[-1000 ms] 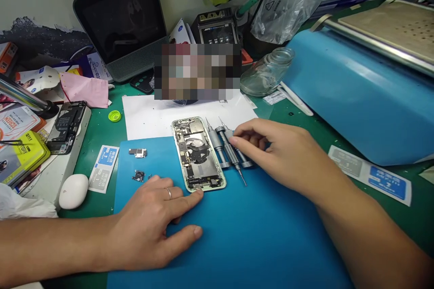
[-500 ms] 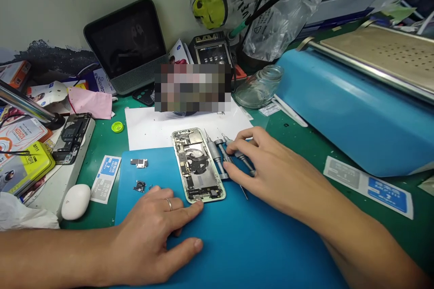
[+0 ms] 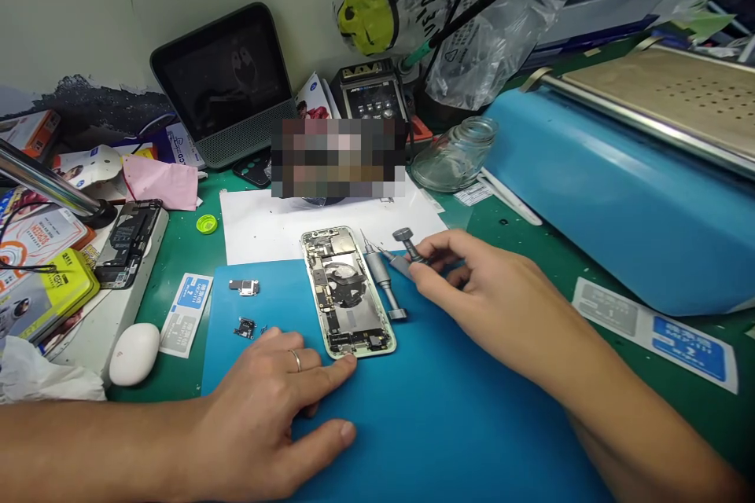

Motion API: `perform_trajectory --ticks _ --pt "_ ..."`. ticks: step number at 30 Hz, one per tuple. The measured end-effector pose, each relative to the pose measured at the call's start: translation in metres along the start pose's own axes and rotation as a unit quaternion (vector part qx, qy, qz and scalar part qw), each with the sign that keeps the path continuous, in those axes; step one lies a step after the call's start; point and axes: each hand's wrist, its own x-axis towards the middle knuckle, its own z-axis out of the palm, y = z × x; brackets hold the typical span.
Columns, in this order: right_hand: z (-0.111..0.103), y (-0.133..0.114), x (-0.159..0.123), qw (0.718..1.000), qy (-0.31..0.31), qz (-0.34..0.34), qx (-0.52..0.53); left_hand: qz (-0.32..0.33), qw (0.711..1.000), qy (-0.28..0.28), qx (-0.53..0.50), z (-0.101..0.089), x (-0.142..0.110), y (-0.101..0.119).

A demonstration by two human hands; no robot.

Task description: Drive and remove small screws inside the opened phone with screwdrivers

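Note:
An opened phone [image 3: 347, 291] with its insides showing lies lengthwise on a blue work mat [image 3: 425, 409]. My left hand [image 3: 265, 401] lies flat on the mat, fingers spread, its forefinger touching the phone's near end. My right hand [image 3: 472, 291] pinches a grey screwdriver [image 3: 406, 244] just right of the phone, its round cap raised off the mat. Another grey screwdriver [image 3: 384, 283] rests alongside the phone. Two small loose parts [image 3: 243, 287] [image 3: 243, 327] sit on the mat's left side.
White paper [image 3: 265, 224] lies behind the mat. At left are a second opened phone [image 3: 127, 244], a white oval case [image 3: 133, 354], a yellow tin [image 3: 47, 291] and labels. A dark screen device [image 3: 227, 86], a glass jar [image 3: 454, 157] and a big blue machine [image 3: 619, 189] stand behind and right.
My right hand has closed on one of the screwdrivers and tilted its cap up off the mat. My left hand has stayed where it was.

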Motion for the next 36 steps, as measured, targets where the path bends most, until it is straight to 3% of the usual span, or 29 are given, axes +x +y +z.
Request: perform_trajectory --ticks 6,11,16,20,28,36 --pt "-0.005 -0.005 -0.004 0.988 0.067 0.036 0.134 -0.007 1.000 -0.005 -0.011 -0.002 0.000 0.001" --pt "-0.002 -0.005 -0.007 0.974 0.152 -0.078 0.146 0.003 1.000 -0.006 0.004 -0.003 0.000 0.000" --pt "-0.001 -0.006 -0.008 0.959 0.158 -0.200 0.125 0.020 0.999 0.017 0.029 -0.001 -0.003 0.000" --pt "-0.002 -0.006 -0.008 0.952 0.151 -0.242 0.111 0.020 0.998 0.020 0.050 0.000 -0.003 -0.002" --pt "-0.008 -0.013 -0.008 0.966 0.141 -0.200 0.083 0.004 1.000 -0.012 0.019 -0.003 0.000 -0.001" --pt "-0.004 -0.011 -0.010 0.986 0.098 -0.071 0.115 0.007 1.000 -0.016 0.004 -0.003 0.001 0.000"
